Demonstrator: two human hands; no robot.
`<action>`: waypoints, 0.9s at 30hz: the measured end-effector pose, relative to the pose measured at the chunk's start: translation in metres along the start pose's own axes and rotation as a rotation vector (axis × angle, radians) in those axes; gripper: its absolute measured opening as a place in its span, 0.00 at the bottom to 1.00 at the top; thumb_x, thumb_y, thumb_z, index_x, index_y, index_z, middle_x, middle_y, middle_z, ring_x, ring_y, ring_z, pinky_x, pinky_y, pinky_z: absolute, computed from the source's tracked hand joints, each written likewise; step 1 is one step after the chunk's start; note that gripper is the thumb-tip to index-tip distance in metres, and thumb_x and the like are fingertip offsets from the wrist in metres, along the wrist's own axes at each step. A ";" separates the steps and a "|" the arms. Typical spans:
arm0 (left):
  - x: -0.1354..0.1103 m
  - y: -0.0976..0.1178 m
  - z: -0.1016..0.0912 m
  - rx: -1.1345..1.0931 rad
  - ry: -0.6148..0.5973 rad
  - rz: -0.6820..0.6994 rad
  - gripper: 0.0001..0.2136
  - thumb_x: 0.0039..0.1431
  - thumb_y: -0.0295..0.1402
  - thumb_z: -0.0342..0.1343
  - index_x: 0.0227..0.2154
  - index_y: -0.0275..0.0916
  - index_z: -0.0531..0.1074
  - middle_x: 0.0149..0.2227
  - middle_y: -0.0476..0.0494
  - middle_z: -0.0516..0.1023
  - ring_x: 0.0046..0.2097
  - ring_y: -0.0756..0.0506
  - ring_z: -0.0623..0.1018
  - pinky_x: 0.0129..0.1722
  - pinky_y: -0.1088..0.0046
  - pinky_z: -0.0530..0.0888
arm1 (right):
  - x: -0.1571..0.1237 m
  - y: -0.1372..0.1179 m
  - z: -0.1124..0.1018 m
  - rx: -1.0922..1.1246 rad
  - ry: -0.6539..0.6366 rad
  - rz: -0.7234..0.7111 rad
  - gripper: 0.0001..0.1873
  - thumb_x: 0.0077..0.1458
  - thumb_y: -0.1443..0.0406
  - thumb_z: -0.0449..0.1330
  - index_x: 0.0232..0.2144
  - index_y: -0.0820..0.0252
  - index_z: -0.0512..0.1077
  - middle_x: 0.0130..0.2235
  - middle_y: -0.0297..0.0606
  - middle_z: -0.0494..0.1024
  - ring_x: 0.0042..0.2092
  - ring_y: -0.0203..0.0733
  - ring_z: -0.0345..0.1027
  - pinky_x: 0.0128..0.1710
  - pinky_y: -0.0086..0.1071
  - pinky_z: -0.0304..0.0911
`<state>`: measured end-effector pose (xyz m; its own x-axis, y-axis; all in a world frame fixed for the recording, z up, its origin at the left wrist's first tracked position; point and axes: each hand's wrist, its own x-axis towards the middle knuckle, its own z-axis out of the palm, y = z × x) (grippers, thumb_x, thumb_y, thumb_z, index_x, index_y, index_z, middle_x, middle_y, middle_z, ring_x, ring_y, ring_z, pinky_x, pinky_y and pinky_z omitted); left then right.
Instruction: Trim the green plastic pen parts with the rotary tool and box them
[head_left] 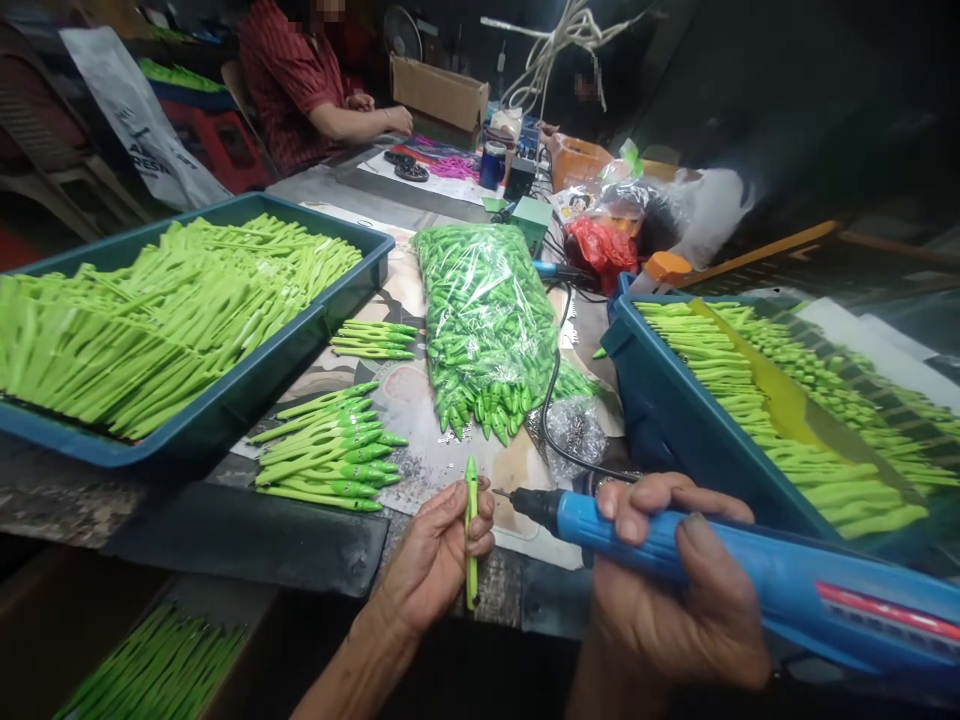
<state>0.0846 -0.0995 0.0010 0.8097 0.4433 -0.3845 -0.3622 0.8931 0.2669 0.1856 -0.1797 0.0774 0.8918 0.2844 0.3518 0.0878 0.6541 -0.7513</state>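
Note:
Upright in my left hand (427, 550) is a slim green plastic piece (471, 498) with a pointed tip, pinched between thumb and fingers. My right hand (675, 600) is wrapped round a blue electric screwdriver (780, 575). Its thin bit points left, close to the upper part of the green piece; whether they touch I cannot tell. Left of my hands lies a row of similar tipped green pieces (322, 450), with a smaller group (375, 338) behind it. A clear bag of green pointed tips (487, 310) lies ahead, near a small bag of tiny metal parts (576, 435).
A blue tray (360, 270) heaped with light green sticks stands left. At right, another blue bin (637, 420) holds green pieces around a yellow divider (772, 390). A black cable (551, 400) crosses the table. A co-worker (300, 90) sits at the far left side.

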 end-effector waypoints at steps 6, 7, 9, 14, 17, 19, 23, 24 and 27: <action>0.001 0.000 -0.001 -0.020 -0.002 -0.011 0.08 0.58 0.24 0.45 0.33 0.27 0.70 0.26 0.45 0.67 0.24 0.56 0.63 0.20 0.83 0.62 | 0.000 0.000 -0.001 0.000 -0.007 -0.002 0.08 0.44 0.71 0.50 0.29 0.63 0.67 0.27 0.35 0.69 0.22 0.33 0.59 0.27 0.33 0.57; 0.001 0.000 -0.001 -0.022 -0.003 -0.013 0.09 0.59 0.24 0.45 0.33 0.27 0.70 0.26 0.45 0.67 0.23 0.57 0.63 0.20 0.83 0.62 | 0.000 0.000 -0.001 -0.001 -0.008 -0.005 0.08 0.44 0.71 0.50 0.29 0.63 0.67 0.26 0.35 0.69 0.22 0.33 0.59 0.27 0.34 0.57; 0.000 0.000 0.000 -0.029 -0.007 -0.015 0.09 0.59 0.24 0.44 0.32 0.27 0.69 0.26 0.45 0.67 0.23 0.57 0.63 0.20 0.84 0.61 | 0.000 0.000 -0.002 -0.002 -0.007 -0.005 0.08 0.44 0.71 0.50 0.29 0.63 0.67 0.26 0.35 0.69 0.22 0.33 0.59 0.27 0.34 0.57; -0.001 0.001 0.001 -0.048 -0.024 -0.018 0.09 0.60 0.25 0.43 0.30 0.29 0.68 0.25 0.46 0.66 0.23 0.57 0.62 0.20 0.84 0.61 | 0.001 0.000 -0.002 0.003 -0.003 0.002 0.08 0.44 0.71 0.50 0.29 0.63 0.67 0.26 0.35 0.69 0.22 0.33 0.58 0.27 0.34 0.57; -0.002 0.002 0.001 -0.071 -0.035 -0.019 0.09 0.60 0.25 0.43 0.30 0.30 0.67 0.25 0.46 0.66 0.23 0.57 0.62 0.20 0.84 0.61 | 0.000 0.000 -0.002 -0.001 0.000 0.003 0.08 0.44 0.71 0.50 0.29 0.63 0.67 0.26 0.35 0.69 0.22 0.33 0.59 0.27 0.34 0.57; -0.003 0.002 0.001 -0.089 -0.040 -0.021 0.09 0.60 0.25 0.43 0.30 0.30 0.67 0.25 0.47 0.65 0.23 0.56 0.62 0.20 0.84 0.61 | 0.000 0.000 -0.002 -0.003 -0.002 0.009 0.08 0.44 0.71 0.50 0.29 0.63 0.67 0.26 0.35 0.69 0.22 0.33 0.59 0.27 0.34 0.57; -0.004 0.003 0.002 -0.110 -0.060 -0.027 0.11 0.61 0.25 0.41 0.28 0.29 0.67 0.24 0.47 0.65 0.22 0.57 0.61 0.20 0.85 0.61 | 0.000 0.000 -0.002 0.002 -0.008 0.016 0.08 0.44 0.71 0.50 0.29 0.63 0.68 0.26 0.35 0.69 0.22 0.33 0.59 0.27 0.34 0.57; -0.004 0.003 0.002 -0.116 -0.067 -0.027 0.11 0.61 0.25 0.41 0.28 0.29 0.67 0.24 0.47 0.64 0.22 0.57 0.61 0.20 0.85 0.61 | 0.000 0.000 -0.002 0.001 -0.009 0.018 0.08 0.44 0.71 0.51 0.29 0.63 0.68 0.26 0.35 0.69 0.22 0.33 0.59 0.27 0.34 0.57; -0.004 0.003 0.001 -0.134 -0.076 -0.029 0.11 0.61 0.25 0.41 0.27 0.29 0.67 0.24 0.47 0.64 0.22 0.57 0.61 0.20 0.85 0.61 | 0.000 0.001 -0.003 -0.001 -0.013 0.018 0.08 0.44 0.71 0.51 0.29 0.63 0.67 0.26 0.35 0.69 0.22 0.33 0.59 0.27 0.34 0.57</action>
<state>0.0805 -0.0988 0.0044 0.8515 0.4149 -0.3208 -0.3926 0.9098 0.1346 0.1869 -0.1815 0.0751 0.8875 0.3048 0.3455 0.0727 0.6479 -0.7583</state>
